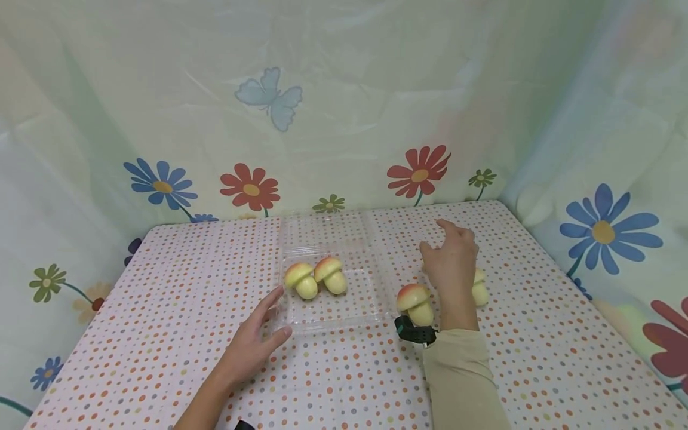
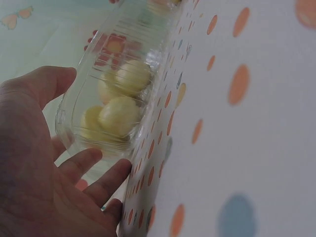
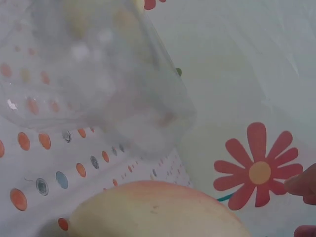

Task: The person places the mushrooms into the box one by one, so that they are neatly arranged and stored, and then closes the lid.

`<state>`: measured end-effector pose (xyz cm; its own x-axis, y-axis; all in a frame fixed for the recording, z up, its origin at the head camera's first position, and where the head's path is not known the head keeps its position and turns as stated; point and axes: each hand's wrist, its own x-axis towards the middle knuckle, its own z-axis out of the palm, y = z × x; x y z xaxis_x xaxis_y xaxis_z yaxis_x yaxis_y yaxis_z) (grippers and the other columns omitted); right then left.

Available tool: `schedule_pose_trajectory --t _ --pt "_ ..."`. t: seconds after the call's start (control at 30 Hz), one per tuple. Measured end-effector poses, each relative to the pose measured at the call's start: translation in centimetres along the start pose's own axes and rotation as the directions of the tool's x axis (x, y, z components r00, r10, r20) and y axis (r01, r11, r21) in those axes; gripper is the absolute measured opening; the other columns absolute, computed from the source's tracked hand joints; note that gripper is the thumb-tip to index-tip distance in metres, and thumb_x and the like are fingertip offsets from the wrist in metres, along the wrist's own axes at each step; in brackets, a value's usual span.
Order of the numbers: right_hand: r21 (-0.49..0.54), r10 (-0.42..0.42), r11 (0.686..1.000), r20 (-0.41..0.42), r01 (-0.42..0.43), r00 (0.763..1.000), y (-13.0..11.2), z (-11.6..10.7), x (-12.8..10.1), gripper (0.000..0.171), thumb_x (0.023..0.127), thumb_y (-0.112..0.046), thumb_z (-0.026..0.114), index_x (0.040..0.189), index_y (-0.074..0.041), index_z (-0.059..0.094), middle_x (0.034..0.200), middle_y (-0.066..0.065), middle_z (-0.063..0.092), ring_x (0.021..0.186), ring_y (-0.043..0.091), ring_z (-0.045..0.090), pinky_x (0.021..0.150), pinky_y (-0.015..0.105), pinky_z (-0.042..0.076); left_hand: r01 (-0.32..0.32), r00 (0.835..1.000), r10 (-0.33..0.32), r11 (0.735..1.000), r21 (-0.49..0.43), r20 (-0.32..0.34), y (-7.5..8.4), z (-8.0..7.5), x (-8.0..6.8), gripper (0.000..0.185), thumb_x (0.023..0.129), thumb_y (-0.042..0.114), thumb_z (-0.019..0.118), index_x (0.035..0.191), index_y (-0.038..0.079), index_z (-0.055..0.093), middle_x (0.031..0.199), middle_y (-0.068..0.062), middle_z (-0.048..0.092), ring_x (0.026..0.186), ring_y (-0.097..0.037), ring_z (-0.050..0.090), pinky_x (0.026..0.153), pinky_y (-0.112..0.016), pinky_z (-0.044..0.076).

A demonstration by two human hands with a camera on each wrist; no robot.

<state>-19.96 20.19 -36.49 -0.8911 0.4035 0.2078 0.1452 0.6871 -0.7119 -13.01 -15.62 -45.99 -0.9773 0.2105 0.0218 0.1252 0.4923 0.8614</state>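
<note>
A clear plastic box (image 1: 333, 326) with its lid folded back stands in the middle of the table. Inside, on its left side, lie two toy mushrooms, one (image 1: 301, 280) beside the other (image 1: 331, 275), pale yellow with reddish caps. My left hand (image 1: 249, 343) is at the box's left end, thumb and fingers spread around that corner. My right hand (image 1: 454, 257) hovers to the right of the box, fingers loosely bent, nothing visible in them. A third mushroom (image 1: 418, 306) lies left of my right wrist. Another mushroom (image 1: 480, 289) is partly hidden behind that wrist.
A white tablecloth (image 1: 161, 334) with coloured dots covers the table. Behind it and along both sides hangs a pale curtain (image 1: 344, 119) with flowers and a butterfly. A black strap (image 1: 415, 330) sits at my right wrist, close to the third mushroom.
</note>
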Motion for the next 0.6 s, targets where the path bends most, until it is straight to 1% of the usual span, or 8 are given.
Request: schedule_pose_trajectory --t 0.27,0.5,0.6 --pt "-0.029 0.024 0.999 0.032 -0.023 0.999 0.50 -0.16 0.23 0.059 0.098 -0.022 0.064 0.152 -0.003 0.047 0.151 0.036 0.036 0.135 0.056 0.037 0.103 0.069 0.043 -0.008 1.000 0.008 1.000 0.009 -0.005 0.04 -0.11 0.21 0.078 0.099 0.036 0.068 0.165 0.028 0.026 0.170 -0.002 0.030 0.150 -0.041 0.040 0.119 -0.072 0.027" --pt "-0.066 0.068 0.996 0.069 -0.063 0.995 0.91 0.11 0.02 0.058 0.096 -0.021 0.063 0.148 0.002 0.049 0.146 0.041 0.038 0.124 0.060 0.042 0.098 0.067 0.043 -0.006 1.000 0.006 1.000 0.007 -0.003 0.03 0.00 0.14 0.078 0.100 0.034 0.067 0.165 0.027 0.025 0.170 -0.003 0.030 0.150 -0.042 0.040 0.119 -0.073 0.026" --pt "-0.076 0.087 0.994 0.079 -0.081 0.993 1.05 0.28 -0.06 0.058 0.096 -0.022 0.063 0.147 0.002 0.049 0.144 0.042 0.039 0.125 0.062 0.043 0.099 0.068 0.043 -0.004 1.000 0.004 1.000 0.008 -0.004 0.06 0.04 0.04 0.078 0.099 0.035 0.067 0.165 0.027 0.025 0.170 -0.003 0.030 0.150 -0.043 0.040 0.119 -0.073 0.026"
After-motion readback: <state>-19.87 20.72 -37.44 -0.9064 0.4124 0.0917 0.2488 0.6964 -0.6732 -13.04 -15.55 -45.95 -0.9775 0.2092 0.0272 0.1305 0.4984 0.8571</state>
